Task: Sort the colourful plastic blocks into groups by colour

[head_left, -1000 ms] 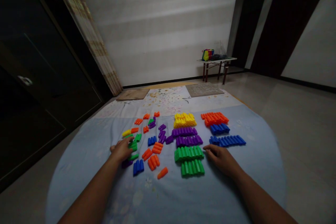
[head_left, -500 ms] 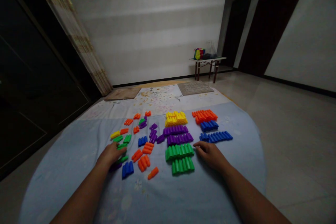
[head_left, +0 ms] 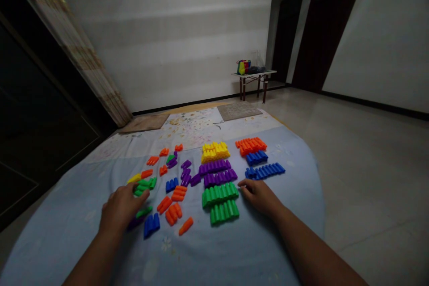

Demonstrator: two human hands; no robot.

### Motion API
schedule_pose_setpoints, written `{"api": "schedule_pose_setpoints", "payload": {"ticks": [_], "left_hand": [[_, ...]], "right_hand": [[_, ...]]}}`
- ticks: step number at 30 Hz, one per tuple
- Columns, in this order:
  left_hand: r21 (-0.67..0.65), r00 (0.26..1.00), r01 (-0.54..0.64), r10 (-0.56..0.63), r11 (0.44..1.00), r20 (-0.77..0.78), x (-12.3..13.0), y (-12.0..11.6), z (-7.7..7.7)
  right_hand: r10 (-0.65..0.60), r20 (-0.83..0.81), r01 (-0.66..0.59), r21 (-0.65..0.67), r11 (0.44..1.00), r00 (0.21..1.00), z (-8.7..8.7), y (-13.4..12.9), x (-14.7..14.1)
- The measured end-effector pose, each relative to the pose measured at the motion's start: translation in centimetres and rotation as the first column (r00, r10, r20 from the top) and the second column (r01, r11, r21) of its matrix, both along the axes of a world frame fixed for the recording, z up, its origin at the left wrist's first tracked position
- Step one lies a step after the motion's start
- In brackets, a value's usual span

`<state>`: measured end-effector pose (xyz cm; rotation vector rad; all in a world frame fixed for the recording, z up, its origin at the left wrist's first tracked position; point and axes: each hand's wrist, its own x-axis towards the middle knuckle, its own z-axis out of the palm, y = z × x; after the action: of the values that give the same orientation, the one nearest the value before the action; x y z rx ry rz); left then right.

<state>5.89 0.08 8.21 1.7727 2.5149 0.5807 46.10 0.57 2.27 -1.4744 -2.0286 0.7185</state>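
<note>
Coloured plastic blocks lie on a light blue blanket [head_left: 234,250]. My left hand [head_left: 121,208] rests palm down among loose pieces, its fingertips touching green blocks [head_left: 143,185]; a purple piece [head_left: 136,222] shows beside its palm. Whether it grips anything is hidden. My right hand [head_left: 259,195] lies flat on the blanket just right of two rows of joined green blocks [head_left: 219,199], holding nothing. Behind those are purple rows [head_left: 217,173] and a yellow stack [head_left: 215,151]. Orange blocks [head_left: 250,144] and blue rows [head_left: 264,170] sit to the right.
Loose orange blocks [head_left: 172,208] and blue blocks [head_left: 151,224] lie between my hands. A small table [head_left: 254,81] with coloured items stands by the far wall. Two mats [head_left: 238,110] lie beyond the blanket. A curtain [head_left: 77,49] and dark cabinet are on the left; tiled floor is on the right.
The view has swung to the right, so everything sits further left in the picture. My left hand has drawn back a little toward me from the green pieces. My right hand has stayed by the green rows.
</note>
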Motion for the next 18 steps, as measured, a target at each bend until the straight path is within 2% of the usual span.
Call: {"api": "schedule_pose_setpoints", "payload": {"ticks": [1, 2, 5, 7, 10, 14, 18], "left_hand": [[0.008, 0.997, 0.031, -0.03, 0.999, -0.065, 1.5, -0.1, 0.8], [-0.001, 0.989, 0.132, -0.131, 0.991, -0.067, 3.2, -0.3, 1.4], [-0.007, 0.926, 0.375, -0.374, 0.927, 0.046, 9.0, -0.7, 2.7], [-0.013, 0.863, 0.501, -0.498, 0.866, 0.089, 12.7, -1.0, 3.0], [-0.038, 0.784, 0.615, -0.605, 0.788, 0.142, 16.9, -1.1, 2.9], [-0.068, 0.726, 0.686, -0.674, 0.725, 0.14, 19.7, -0.4, 2.0], [-0.097, 0.71, 0.704, -0.697, 0.704, 0.098, 20.6, 0.4, 0.9]], "right_hand": [[-0.013, 0.035, 0.013, 0.003, 1.0, 0.999, 0.2, -0.1, 0.0], [-0.025, 0.067, 0.025, 0.002, 1.0, 0.997, 0.4, -0.2, 0.0], [-0.03, 0.138, 0.034, -0.022, 0.999, 0.99, 1.1, -0.5, -0.1], [-0.019, 0.179, 0.028, -0.045, 0.999, 0.984, 1.5, -0.5, 0.0], [-0.006, 0.23, 0.02, -0.058, 0.998, 0.973, 1.9, -0.4, 0.1], [0.024, 0.234, -0.007, -0.072, 0.997, 0.972, 2.0, -0.3, 0.6], [0.017, 0.195, -0.007, -0.052, 0.999, 0.981, 1.4, -0.3, 0.9]]}}
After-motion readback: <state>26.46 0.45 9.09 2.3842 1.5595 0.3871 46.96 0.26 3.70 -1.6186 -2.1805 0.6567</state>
